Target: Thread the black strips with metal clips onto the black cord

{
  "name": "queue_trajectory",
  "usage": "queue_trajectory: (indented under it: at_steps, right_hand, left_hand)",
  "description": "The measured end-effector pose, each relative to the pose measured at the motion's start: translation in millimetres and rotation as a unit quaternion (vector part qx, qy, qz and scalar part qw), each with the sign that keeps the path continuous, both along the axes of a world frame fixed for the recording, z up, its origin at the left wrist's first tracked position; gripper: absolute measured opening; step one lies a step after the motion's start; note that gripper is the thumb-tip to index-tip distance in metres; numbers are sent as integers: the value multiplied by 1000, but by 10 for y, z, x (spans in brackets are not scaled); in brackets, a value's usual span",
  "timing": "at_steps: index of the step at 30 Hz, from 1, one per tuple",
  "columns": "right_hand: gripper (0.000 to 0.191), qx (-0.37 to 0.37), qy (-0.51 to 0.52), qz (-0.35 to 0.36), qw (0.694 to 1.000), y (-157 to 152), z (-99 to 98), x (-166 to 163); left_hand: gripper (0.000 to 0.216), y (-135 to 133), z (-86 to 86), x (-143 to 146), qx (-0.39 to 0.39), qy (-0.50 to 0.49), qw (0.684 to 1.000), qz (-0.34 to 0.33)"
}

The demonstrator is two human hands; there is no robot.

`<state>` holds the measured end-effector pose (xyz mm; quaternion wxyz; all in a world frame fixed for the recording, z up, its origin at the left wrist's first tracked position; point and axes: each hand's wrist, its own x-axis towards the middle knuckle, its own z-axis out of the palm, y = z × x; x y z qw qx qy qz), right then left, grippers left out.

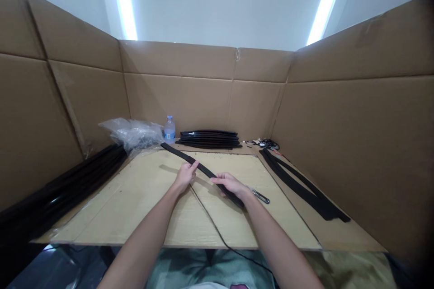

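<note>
Head view: both hands grasp a long black strip — left hand and right hand pinching it — whose unsupported far end toward 11 o'clock could, I judge, sweep into the water bottle.

No readable text anywhere. Water bottle at 12 o'clock on the table, by the back cardboard wall, has a blue label, but print too small and blurred to read; no brand or nr. made out. Cardboard walls show no printing, stamps or signs. Black strips carry no visible markings, incl. the black strip held at centre. Plastic bag at 11 o'clock shows no lettering either.
</note>
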<state>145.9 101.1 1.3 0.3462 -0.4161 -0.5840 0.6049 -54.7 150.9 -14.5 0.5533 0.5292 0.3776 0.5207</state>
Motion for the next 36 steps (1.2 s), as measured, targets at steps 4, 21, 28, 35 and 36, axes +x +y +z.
queue_trajectory:
  at_steps: [4, 21, 28, 35, 36]
  right_hand:
    - [38, 2, 52, 48, 997, -54, 19, -12]
    - [40, 4, 59, 34, 998, -90, 64, -4]
    - [31, 16, 48, 54, 997, -107, 81, 17]
    - [43, 5, 78, 44, 996, -59, 30, -26]
    - [39, 2, 75, 36, 997, -49, 25, -32]
  left_hand:
    - [51, -19, 17, 7, -8, -47, 999, -18]
    - [49, -13, 60, -43, -47, -97, 994, -23]
    - [47, -46, 77, -18, -49, -116, 989, -83]
    - [45, -25, 2, 3, 12, -34, 999, -2]
    - [46, -19, -7, 2, 25, -13, 999, 20]
